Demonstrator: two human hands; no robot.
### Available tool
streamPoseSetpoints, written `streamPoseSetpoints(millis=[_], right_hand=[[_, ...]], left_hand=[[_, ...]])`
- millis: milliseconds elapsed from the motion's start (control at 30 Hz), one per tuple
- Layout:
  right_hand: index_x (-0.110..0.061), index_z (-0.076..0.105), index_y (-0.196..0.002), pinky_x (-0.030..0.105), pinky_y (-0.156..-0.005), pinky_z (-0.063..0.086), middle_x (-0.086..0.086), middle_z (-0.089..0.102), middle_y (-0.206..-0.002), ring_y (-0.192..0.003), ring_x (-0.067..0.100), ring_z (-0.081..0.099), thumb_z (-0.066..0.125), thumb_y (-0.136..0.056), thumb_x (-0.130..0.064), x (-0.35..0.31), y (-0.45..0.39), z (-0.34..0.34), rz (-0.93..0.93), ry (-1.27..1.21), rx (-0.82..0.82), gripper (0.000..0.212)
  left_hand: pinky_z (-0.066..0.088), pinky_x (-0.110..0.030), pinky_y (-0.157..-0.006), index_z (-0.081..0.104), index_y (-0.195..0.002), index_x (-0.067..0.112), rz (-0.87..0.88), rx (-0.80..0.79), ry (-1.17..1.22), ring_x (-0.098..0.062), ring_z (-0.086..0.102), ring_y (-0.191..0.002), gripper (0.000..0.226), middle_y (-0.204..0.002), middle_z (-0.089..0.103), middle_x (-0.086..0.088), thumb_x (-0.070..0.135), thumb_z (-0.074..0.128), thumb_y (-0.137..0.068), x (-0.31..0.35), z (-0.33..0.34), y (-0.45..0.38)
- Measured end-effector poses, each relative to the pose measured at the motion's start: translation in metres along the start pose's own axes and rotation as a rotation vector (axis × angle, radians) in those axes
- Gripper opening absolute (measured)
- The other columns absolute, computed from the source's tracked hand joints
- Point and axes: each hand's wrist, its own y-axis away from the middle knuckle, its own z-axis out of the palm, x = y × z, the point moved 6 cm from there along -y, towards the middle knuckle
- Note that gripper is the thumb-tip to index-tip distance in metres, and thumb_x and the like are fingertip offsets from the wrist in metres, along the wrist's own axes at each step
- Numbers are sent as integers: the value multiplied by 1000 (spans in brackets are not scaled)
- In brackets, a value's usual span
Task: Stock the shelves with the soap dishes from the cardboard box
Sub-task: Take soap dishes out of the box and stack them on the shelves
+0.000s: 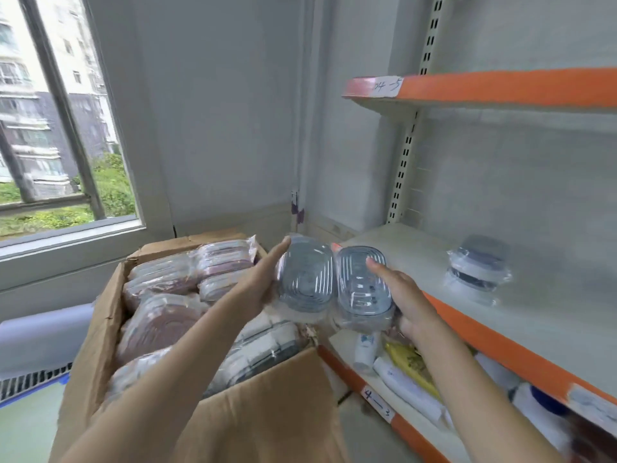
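While both hands hold wrapped soap dishes up between the cardboard box (187, 426) and the shelving, the two grey-blue dishes sit side by side, touching along their inner edges, their ribbed faces turned toward the camera. The left hand (258, 285) supports the left soap dish (302, 282) from its outer side, fingers mostly straight along the wrapper's edge with the fingertips reaching the top corner. The right hand (405, 295) grips the right soap dish (362, 289), thumb laid across its front face and the fingers curled behind it, out of sight. Both dishes are in clear plastic wrap and hover just in front of the left end of the middle shelf (521, 315), above the gap between box and rack.

On that shelf, well apart to the right, stands a stack of wrapped soap dishes (477, 272), grey and white, near the back panel. The open box sits low on the left, packed with more wrapped dishes: brownish-pink ones (160, 324) toward the left and back, white and grey ones (267, 345) nearer the rack. Its front flap folds out toward the camera.

Below the middle shelf, the lower shelf (377, 401) carries white tubes and a yellow packet (409, 362), blurred. An upper shelf (500, 88) with an orange edge bears a handwritten label. A window (50, 128) at the left looks out on apartment buildings and greenery.
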Motion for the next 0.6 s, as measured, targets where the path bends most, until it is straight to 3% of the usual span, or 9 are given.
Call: streamPoseSetpoints(millis=[100,167,233,300,400,500,600], right_hand=[[-5,66,-103,43,-81,55,17,73,-94,-83,30,70,68,-84,-32,-1,8,-54,24,-93,69,32],[-4,62,-108,36,-71,58,17,72,-95,-80,27,70,69,-84,-22,-3,15,-89,3,-146,108,31],[-5,54,-113,31,-62,57,14,70,-96,-77,23,72,69,-81,-14,-3,22,-123,-14,-206,143,36],[-10,48,-104,27,-56,55,9,65,-88,-66,15,70,66,-81,-5,-5,30,-159,-38,-245,213,30],[-14,43,-105,30,-62,52,7,59,-95,-74,15,66,64,-81,-2,-12,43,-209,-94,-235,312,34],[-12,40,-112,32,-66,53,6,59,-98,-80,17,64,64,-83,-3,-20,51,-250,-119,-262,360,39],[-11,52,-103,31,-63,54,12,65,-100,-81,21,66,63,-85,-7,-34,51,-280,-154,-261,352,21]], left_hand=[[52,-28,-61,69,-99,7,-48,-115,-19,-30,62,-73,29,-94,67,-21,29,67,-79,-2,56,-3],[48,-21,-47,67,-92,3,-97,-168,-36,-22,60,-54,25,-74,67,-14,20,64,-74,-5,93,-6],[48,-21,-46,66,-88,3,-121,-216,-13,-21,60,-50,30,-69,65,-12,20,66,-63,-6,128,-11],[49,-24,-51,64,-89,4,-107,-253,4,-22,61,-55,39,-78,66,-14,19,69,-54,-6,165,-17],[51,-23,-48,66,-93,-2,-68,-264,59,-22,66,-54,26,-75,72,-14,13,70,-73,-5,216,-27],[56,-25,-50,62,-105,-12,4,-218,86,-22,68,-55,31,-72,73,-15,11,66,-84,-3,250,-39],[45,-20,-42,61,-103,-9,54,-174,135,-15,60,-43,30,-63,69,-11,15,67,-86,9,272,-51]])
